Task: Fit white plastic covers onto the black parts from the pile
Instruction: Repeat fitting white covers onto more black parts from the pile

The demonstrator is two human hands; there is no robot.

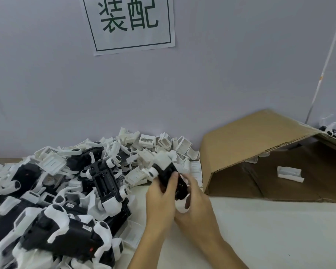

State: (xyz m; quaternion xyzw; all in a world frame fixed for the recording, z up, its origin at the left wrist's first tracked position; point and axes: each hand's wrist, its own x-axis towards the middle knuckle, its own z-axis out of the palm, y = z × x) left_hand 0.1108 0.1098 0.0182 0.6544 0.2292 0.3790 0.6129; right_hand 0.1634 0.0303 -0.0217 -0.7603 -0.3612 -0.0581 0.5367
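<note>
A black part point(168, 172) with white joints is held up over the table's middle, in front of the pile. My left hand point(160, 199) grips its near end, thumb across the black body. My right hand point(197, 202) wraps the same part from the right, fingers curled round its lower end. A white cover point(163, 159) sits on the part's far end. A big pile of black parts point(103, 179) and loose white covers point(146, 141) fills the left of the table, up to the wall.
A cardboard box point(260, 136) lies on its side at the right, open toward me, with a white cover point(289, 173) inside. A sign point(128, 22) hangs on the grey wall. The pale tabletop point(279, 233) stretches to the right of my hands.
</note>
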